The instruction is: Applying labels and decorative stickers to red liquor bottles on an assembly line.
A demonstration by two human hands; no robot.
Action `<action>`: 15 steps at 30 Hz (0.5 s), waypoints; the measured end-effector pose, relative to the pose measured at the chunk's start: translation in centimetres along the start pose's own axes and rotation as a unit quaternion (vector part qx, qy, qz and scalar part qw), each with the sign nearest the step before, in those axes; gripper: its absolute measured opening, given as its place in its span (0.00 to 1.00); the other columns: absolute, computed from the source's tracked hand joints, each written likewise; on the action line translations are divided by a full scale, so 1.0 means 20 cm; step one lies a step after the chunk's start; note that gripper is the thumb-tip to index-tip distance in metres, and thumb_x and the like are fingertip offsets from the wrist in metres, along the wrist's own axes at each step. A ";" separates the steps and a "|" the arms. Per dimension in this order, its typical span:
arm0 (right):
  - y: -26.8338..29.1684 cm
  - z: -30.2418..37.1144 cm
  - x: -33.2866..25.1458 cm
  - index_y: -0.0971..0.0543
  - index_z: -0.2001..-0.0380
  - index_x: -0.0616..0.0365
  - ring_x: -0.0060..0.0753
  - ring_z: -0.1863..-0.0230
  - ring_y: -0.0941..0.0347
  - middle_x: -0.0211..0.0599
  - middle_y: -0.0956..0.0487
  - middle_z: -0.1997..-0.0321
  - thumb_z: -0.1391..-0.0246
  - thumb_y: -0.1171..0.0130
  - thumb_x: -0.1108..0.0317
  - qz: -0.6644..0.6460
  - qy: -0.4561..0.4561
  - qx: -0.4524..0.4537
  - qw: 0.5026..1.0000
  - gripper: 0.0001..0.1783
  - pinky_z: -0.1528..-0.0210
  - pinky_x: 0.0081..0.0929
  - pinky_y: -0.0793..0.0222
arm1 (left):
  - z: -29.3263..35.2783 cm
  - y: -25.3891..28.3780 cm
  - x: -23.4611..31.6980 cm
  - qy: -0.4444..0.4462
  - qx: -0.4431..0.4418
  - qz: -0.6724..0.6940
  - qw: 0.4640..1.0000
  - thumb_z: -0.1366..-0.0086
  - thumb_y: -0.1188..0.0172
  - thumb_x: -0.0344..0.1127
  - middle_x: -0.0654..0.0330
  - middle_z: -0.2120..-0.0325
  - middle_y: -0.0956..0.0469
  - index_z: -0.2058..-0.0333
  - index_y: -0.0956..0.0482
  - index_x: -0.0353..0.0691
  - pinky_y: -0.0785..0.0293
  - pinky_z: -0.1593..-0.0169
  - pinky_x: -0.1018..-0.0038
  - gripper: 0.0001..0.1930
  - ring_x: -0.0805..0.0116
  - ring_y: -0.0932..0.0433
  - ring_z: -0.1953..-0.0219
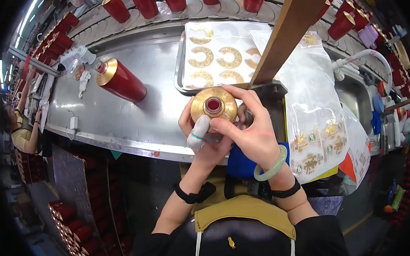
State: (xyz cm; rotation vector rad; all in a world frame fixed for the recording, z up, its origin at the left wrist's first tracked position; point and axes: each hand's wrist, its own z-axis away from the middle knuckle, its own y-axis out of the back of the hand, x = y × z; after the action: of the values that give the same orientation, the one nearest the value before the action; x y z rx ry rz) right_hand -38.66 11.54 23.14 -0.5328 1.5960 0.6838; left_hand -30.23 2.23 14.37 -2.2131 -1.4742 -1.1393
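Note:
In front of my body both hands hold a bottle (222,97), its round gold shoulder and open dark-red neck facing up toward me. My left hand (209,153) wraps round its left and near side. A grey cloth cover (199,132), tied with a green band, sits on that thumb, which presses on the gold shoulder. From the right my right hand (256,137) grips the same bottle, thumb on the near rim and fingers along the far side. A pale green bangle (273,165) circles that wrist. The bottle's body is hidden beneath its shoulder and my hands.
A red bottle (121,81) with a gold shoulder stands on the metal table (159,61). Beyond my hands, a sheet of gold C-shaped stickers (214,46) lies on a tray. A brown post (288,31) slants up beside clear plastic sheets (307,95). A conveyor (189,10) carries red bottles. Another person (26,132) works far left.

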 end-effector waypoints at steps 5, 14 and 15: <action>0.01 -0.02 -0.03 0.24 0.42 0.61 0.22 0.59 0.28 0.35 0.29 0.51 0.52 0.22 0.68 -0.022 -0.021 -0.012 0.999 0.35 0.58 0.21 0.29 | 0.00 0.00 -0.02 0.002 -0.001 0.019 1.000 0.49 0.22 0.33 0.50 0.39 0.39 0.33 0.45 0.31 0.30 0.37 0.62 0.50 0.55 0.29 0.39; 0.02 0.02 0.02 0.22 0.44 0.62 0.18 0.66 0.38 0.29 0.30 0.56 0.51 0.25 0.68 0.007 0.019 0.036 0.999 0.30 0.64 0.17 0.39 | -0.05 0.07 -0.06 -0.001 -0.067 0.068 0.995 0.50 0.22 0.32 0.48 0.38 0.36 0.33 0.44 0.33 0.31 0.35 0.62 0.49 0.54 0.29 0.38; 0.02 0.03 0.02 0.22 0.45 0.62 0.22 0.65 0.34 0.34 0.28 0.53 0.51 0.24 0.67 0.015 0.004 0.045 0.999 0.29 0.63 0.20 0.34 | -0.07 0.09 -0.07 -0.038 -0.100 0.054 0.993 0.50 0.22 0.32 0.47 0.37 0.36 0.33 0.44 0.35 0.31 0.34 0.61 0.50 0.53 0.29 0.37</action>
State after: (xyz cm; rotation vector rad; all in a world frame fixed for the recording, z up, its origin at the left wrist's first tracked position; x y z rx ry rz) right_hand -38.56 12.25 22.78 -0.4474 1.6362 0.6303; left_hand -29.62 -0.28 14.72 -2.4630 -1.3016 -1.2275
